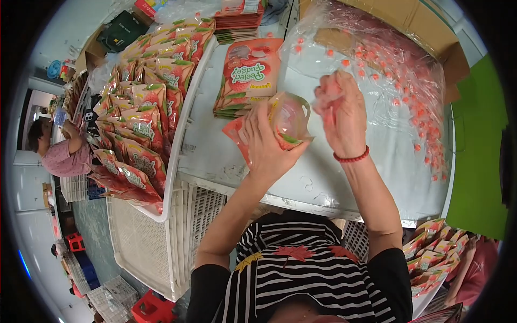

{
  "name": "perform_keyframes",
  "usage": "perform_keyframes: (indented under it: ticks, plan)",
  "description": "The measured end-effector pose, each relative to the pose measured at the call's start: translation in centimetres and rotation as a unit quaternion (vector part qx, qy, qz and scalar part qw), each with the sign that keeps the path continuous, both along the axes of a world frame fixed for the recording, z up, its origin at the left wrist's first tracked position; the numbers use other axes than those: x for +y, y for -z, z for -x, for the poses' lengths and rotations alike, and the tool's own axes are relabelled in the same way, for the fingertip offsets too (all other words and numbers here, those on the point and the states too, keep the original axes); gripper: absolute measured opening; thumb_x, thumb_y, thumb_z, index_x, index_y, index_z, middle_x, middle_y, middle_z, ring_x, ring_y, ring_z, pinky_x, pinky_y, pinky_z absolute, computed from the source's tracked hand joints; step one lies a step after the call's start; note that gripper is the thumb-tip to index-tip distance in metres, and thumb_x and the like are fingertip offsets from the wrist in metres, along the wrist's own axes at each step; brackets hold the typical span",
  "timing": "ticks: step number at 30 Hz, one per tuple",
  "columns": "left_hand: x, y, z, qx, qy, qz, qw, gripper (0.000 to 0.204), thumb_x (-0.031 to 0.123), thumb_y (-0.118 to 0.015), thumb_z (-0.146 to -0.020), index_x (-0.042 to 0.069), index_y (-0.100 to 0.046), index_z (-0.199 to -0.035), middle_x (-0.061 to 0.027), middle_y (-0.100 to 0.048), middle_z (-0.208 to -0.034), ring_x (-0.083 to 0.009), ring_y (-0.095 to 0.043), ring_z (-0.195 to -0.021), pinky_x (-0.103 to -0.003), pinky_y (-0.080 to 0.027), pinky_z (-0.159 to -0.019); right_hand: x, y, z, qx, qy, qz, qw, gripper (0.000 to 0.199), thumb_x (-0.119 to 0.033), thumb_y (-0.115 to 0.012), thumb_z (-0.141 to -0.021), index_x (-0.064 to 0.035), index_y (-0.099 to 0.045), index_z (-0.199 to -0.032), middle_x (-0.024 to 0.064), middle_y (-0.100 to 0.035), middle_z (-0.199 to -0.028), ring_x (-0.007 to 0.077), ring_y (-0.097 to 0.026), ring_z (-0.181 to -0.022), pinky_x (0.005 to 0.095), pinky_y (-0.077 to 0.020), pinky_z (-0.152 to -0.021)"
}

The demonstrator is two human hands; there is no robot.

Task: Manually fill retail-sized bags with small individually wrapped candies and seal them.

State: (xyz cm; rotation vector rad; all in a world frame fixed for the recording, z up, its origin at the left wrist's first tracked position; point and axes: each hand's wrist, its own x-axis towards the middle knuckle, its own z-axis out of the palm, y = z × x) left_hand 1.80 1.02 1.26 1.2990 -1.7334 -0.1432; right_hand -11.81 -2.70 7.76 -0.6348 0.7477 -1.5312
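My left hand [267, 148] is closed round an orange-red candy pouch [295, 119], whose mouth gapes upward and to the right. Just right of that mouth is my right hand [344, 110], raised over the table with its fingers curled. Pinkish, see-through bits show among those fingers, but motion blurs them and I cannot make them out. Behind the held pouch lies a stack of flat pouches [252, 67] of the same print. Beyond my right hand, many red-orange candies in clear wrappers [396, 101] are scattered on and under clear plastic film.
A white crate [177, 145] full of upright filled pouches [142, 124] stands left of the table [344, 177]. Cardboard [431, 27] rises behind the candies. More pouches [436, 253] sit at lower right beside another person's arm [460, 274]. A person in pink [67, 153] is far left.
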Motion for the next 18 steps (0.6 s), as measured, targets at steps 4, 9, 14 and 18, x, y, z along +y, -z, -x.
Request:
perform_keyframes:
  ticks: [4, 9, 14, 18]
  plan:
    - [-0.8, 0.5, 1.1, 0.019, 0.0, 0.005, 1.0, 0.097, 0.032, -0.079, -0.062, -0.002, -0.025, -0.135, -0.0215, -0.04, -0.127, -0.0399, -0.038, -0.115, -0.053, -0.027, -0.097, 0.4, 0.7, -1.8, 0.071, 0.033, 0.051, 0.996, 0.015, -0.019, -0.049, -0.096, -0.0041, -0.05, -0.093, 0.0026, -0.051, -0.082, 0.0074, -0.047, -0.075, 0.0225, -0.0419, -0.066]
    - [-0.7, 1.2, 0.8, -0.022, -0.001, 0.034, 0.999, 0.088, 0.03, -0.073, -0.068, -0.003, -0.025, -0.134, -0.0237, -0.039, -0.127, -0.0421, -0.037, -0.114, -0.053, -0.027, -0.098, 1.7, 2.1, -1.8, 0.326, -0.013, 0.032, 0.945, 0.02, -0.019, -0.048, -0.096, -0.0006, -0.051, -0.09, 0.006, -0.06, -0.079, 0.0126, -0.054, -0.068, 0.0253, -0.0451, -0.064]
    - [-0.3, 2.3, 0.9, -0.028, 0.011, -0.011, 0.999, 0.09, 0.031, -0.072, -0.068, -0.004, -0.023, -0.135, -0.0253, -0.038, -0.126, -0.0428, -0.037, -0.113, -0.054, -0.026, -0.099, 0.9, 1.8, -1.4, 0.568, -0.019, 0.084, 0.818, 0.035, -0.026, -0.044, -0.096, 0.0028, -0.055, -0.081, 0.0192, -0.059, -0.071, 0.0356, -0.057, -0.062, 0.0373, -0.0466, -0.061]
    - [-0.2, 1.2, 2.2, 0.003, 0.031, -0.029, 0.999, 0.097, 0.026, -0.08, -0.06, -0.001, -0.023, -0.135, -0.0238, -0.04, -0.123, -0.0416, -0.038, -0.112, -0.053, -0.027, -0.098, -1.0, 2.2, -0.4, 0.595, 0.053, 0.082, 0.798, 0.046, -0.035, -0.036, -0.098, 0.0015, -0.057, -0.079, 0.0164, -0.058, -0.066, 0.0296, -0.056, -0.059, 0.0363, -0.0464, -0.06]
